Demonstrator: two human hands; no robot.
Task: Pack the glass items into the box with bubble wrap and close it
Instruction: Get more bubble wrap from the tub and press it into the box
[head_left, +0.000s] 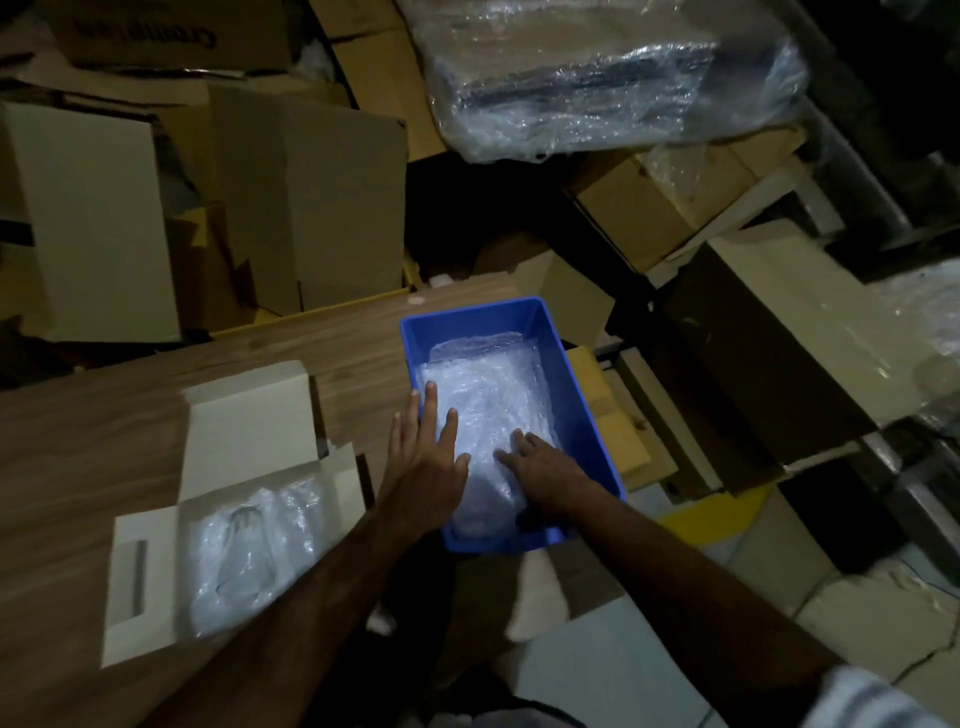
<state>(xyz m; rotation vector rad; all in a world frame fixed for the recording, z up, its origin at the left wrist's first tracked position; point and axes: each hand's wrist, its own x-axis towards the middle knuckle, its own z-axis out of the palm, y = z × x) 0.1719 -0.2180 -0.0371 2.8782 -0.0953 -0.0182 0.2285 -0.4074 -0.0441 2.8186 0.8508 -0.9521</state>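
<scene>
A blue plastic bin (571, 364) stands at the right end of the wooden table, filled with bubble wrap (493, 395). My left hand (426, 457) lies over the bin's left wall with straight, spread fingers on the wrap. My right hand (540, 467) presses flat on the wrap near the bin's front. To the left an open white cardboard box (249, 415) lies on the table, and inside it sit glass items wrapped in bubble wrap (249, 545). What lies under the wrap in the bin is hidden.
The wooden table (104, 441) runs left from the bin. Cardboard boxes (311, 208) are stacked behind it and to the right. A large plastic-wrapped bundle (613, 78) sits at the top. Tiled floor (597, 675) shows below the table's edge.
</scene>
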